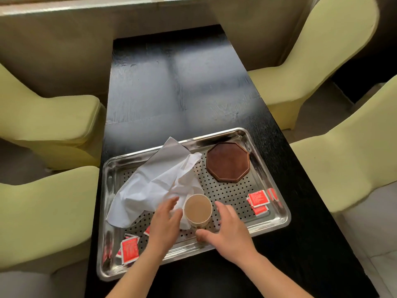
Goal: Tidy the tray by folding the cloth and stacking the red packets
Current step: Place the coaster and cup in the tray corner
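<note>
A steel tray [227,192] sits on a black table [182,87]. The white cloth [154,186] lies crumpled across the tray's left half, unfolded. The left hand [165,224] rests on the cloth with relaxed fingers. The right hand [229,231] is spread beside a cup [198,208], gripping nothing. Red packets lie scattered at the right edge [258,200] and in the near-left corner [129,249]. A brown coaster [228,162] sits far right.

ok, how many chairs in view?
4: far left chair, near left chair, far right chair, near right chair, flanking the table. Others may be out of frame.
</note>
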Demonstrator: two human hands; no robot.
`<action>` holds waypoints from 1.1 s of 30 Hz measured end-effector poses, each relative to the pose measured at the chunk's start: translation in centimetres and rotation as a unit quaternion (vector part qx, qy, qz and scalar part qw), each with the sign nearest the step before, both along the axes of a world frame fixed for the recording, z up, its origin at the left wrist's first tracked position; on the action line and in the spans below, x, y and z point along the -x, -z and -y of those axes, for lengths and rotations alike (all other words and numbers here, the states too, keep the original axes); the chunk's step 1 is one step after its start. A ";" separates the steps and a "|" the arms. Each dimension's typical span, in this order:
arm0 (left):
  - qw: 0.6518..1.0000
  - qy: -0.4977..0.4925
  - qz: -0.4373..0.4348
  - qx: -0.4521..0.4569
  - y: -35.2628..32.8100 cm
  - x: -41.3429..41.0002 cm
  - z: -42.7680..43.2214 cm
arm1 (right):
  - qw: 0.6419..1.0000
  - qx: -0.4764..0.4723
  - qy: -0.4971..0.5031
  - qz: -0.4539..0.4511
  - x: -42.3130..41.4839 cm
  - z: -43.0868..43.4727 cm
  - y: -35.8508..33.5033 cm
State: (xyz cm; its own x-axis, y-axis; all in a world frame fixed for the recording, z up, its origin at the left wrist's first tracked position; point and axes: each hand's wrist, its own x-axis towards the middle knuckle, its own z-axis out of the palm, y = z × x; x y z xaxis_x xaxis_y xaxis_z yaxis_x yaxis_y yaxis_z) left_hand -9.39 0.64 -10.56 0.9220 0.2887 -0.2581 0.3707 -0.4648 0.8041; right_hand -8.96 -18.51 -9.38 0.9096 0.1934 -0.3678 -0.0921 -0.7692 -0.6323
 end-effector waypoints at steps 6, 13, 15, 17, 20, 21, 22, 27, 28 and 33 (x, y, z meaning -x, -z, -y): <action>0.984 0.059 -0.087 -0.141 4.6 7.7 -1.5 | 0.995 0.043 0.080 -0.041 1.3 -1.8 1.3; 0.980 0.029 -0.145 -0.134 6.3 9.0 -1.3 | 0.988 0.020 0.106 -0.115 1.6 -2.9 2.3; 0.982 0.015 -0.143 -0.119 6.5 9.0 -1.5 | 0.989 0.024 0.098 -0.108 1.6 -3.3 2.4; 0.983 0.010 -0.141 -0.118 6.7 9.0 -1.7 | 0.990 0.026 0.099 -0.100 1.6 -3.6 2.4; 0.984 -0.003 -0.142 -0.105 7.0 8.8 -1.8 | 0.987 -0.004 0.122 -0.101 1.5 -3.2 2.1; 0.984 -0.007 -0.144 -0.101 7.1 8.8 -1.9 | 0.986 -0.020 0.132 -0.102 1.3 -2.8 2.0; 0.984 -0.010 -0.145 -0.100 7.2 8.8 -1.9 | 0.984 -0.032 0.142 -0.101 1.1 -2.3 1.8; 0.984 -0.011 -0.140 -0.112 7.6 8.8 -1.7 | 0.984 -0.039 0.167 -0.057 -1.3 0.5 -0.1; 0.984 -0.011 -0.139 -0.115 7.7 8.9 -1.7 | 0.984 -0.033 0.170 -0.045 -2.2 1.0 -0.5; 0.984 -0.012 -0.134 -0.118 7.7 8.9 -1.7 | 0.983 -0.015 0.184 -0.010 -7.7 2.8 -1.5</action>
